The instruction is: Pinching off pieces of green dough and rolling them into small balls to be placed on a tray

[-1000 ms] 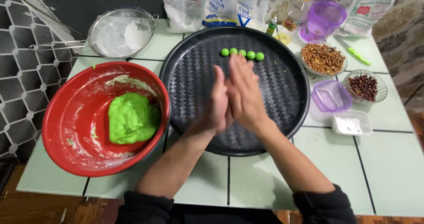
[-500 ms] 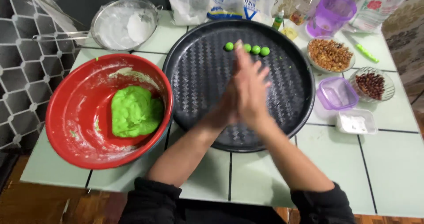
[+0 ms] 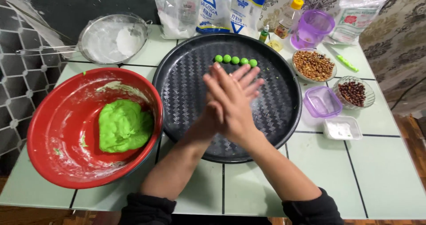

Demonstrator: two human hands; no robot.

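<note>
A: What is seen in the middle?

B: Two hands are seen pressed flat together, palm to palm. The right hand (image 3: pixel 230 103) is laid on top, with its fingers stretched out straight. The left hand (image 3: pixel 245 79) is mostly hidden under it, and only its fingertips are shown past the edge. Whether anything is held between the palms cannot be told.

A: Where are the hands held?

B: They are held over the big round black tray (image 3: pixel 186 74). Five little green balls (image 3: pixel 235 60) are lined up in a row on the far part of the tray, just past the fingertips.

A: What is found on the left?

B: A red bowl (image 3: pixel 57 132) is set there, touching the tray's edge. A lump of green dough (image 3: pixel 124 125) is kept inside it. A sieve with white flour (image 3: pixel 113 39) is placed behind the bowl.

A: And on the right?

B: A bowl of pale nuts (image 3: pixel 314 65) and a glass bowl of dark beans (image 3: pixel 353 92) are seen. A purple tub (image 3: pixel 322 101) and a small white box (image 3: pixel 341 128) are set near them. Bags of flour (image 3: pixel 213 7) are stood at the back, on the green tiled table (image 3: pixel 377 180).
</note>
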